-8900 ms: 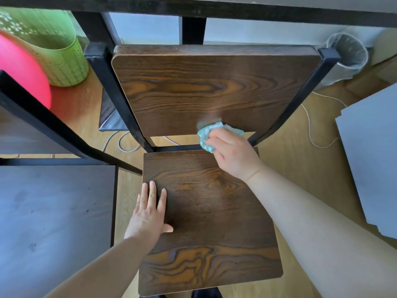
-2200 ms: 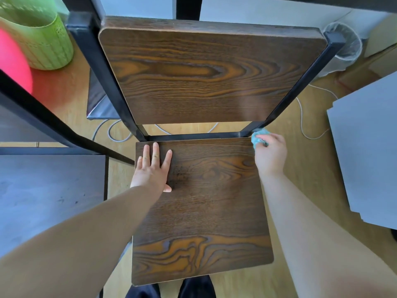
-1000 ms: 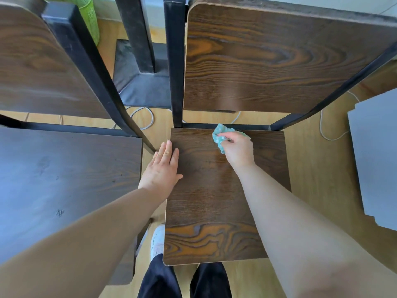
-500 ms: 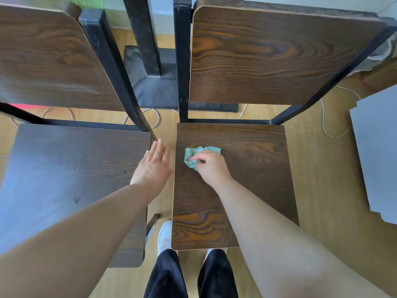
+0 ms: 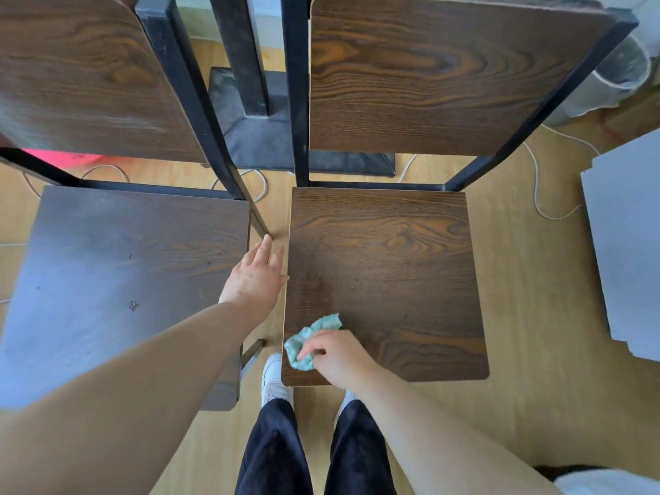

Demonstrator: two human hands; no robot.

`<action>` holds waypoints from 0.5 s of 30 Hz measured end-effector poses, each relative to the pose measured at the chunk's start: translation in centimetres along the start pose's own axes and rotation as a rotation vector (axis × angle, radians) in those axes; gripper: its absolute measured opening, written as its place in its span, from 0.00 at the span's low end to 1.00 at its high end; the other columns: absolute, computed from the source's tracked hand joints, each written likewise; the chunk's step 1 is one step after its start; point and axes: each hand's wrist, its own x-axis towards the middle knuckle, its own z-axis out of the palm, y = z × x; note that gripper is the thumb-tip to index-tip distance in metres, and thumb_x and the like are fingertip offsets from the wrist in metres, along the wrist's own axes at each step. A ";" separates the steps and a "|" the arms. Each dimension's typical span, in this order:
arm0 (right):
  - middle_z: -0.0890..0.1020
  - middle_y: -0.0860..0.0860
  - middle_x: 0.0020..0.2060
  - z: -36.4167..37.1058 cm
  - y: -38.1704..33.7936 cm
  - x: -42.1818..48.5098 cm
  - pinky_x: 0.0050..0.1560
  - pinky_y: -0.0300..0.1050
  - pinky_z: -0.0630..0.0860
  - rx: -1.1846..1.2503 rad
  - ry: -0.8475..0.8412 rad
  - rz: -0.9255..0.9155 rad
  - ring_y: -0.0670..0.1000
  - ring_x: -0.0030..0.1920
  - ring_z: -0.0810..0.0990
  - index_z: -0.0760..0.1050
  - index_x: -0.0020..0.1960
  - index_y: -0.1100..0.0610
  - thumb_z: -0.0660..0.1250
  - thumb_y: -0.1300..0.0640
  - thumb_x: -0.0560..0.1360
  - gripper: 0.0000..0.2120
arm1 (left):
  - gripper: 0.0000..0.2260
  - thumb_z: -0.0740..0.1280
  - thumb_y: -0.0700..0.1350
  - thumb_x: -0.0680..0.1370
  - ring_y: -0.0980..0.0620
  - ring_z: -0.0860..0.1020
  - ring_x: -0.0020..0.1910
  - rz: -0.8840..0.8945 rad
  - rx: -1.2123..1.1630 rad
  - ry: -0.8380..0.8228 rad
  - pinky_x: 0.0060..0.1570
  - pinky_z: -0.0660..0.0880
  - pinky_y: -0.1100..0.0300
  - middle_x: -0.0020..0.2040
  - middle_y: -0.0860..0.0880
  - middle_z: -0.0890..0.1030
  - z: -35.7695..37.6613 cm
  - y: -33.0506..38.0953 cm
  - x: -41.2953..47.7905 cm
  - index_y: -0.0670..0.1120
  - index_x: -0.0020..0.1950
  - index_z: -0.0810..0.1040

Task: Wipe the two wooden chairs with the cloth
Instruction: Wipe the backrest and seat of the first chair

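Note:
Two dark wooden chairs with black metal frames stand side by side. On the right chair's seat [image 5: 389, 266] my right hand [image 5: 339, 355] grips a crumpled teal cloth [image 5: 303, 346] and presses it near the front left corner. My left hand [image 5: 255, 276] lies flat with straight fingers in the gap between the chairs, against the right seat's left edge. The left chair's seat [image 5: 118, 276] is bare and shows a small speck. Both backrests rise at the top of the view.
A black post on a square base plate [image 5: 271, 137] stands behind the chairs, with white cables [image 5: 539, 194] on the wooden floor. A grey board [image 5: 628, 244] lies at the right, and a lined bin [image 5: 614, 76] sits at the far right. My legs and white shoes are below the seat.
My right hand has drawn the cloth from the seat's back left toward its front left corner. My left hand stays at the seat's left edge. The view has shifted back.

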 end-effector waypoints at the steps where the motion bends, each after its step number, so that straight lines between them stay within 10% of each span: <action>1: 0.81 0.48 0.60 0.4 0.2 -0.6 0.52 0.36 0.68 0.025 -0.018 0.025 0.43 0.53 0.76 0.84 0.52 0.48 0.58 0.64 0.76 0.19 | 0.27 0.53 0.50 0.86 0.43 0.48 0.80 0.005 -0.002 -0.001 0.76 0.56 0.49 0.82 0.44 0.43 -0.1 0.3 -0.2 0.46 0.82 0.47; 5: 0.80 0.44 0.43 0.0 0.5 -2.4 0.34 0.27 0.66 0.292 -0.020 0.161 0.39 0.37 0.73 0.84 0.50 0.46 0.61 0.66 0.75 0.19 | 0.26 0.54 0.50 0.86 0.44 0.48 0.81 0.033 -0.001 0.004 0.76 0.56 0.48 0.82 0.45 0.44 -0.3 1.3 -0.9 0.48 0.82 0.49; 15: 0.83 0.62 0.47 -11.1 2.0 -2.7 0.51 0.54 0.77 1.171 0.278 0.113 0.61 0.49 0.81 0.81 0.49 0.61 0.60 0.73 0.76 0.13 | 0.25 0.54 0.55 0.85 0.45 0.57 0.79 0.103 -0.215 -0.051 0.74 0.61 0.48 0.82 0.50 0.54 -2.2 5.7 0.2 0.50 0.81 0.55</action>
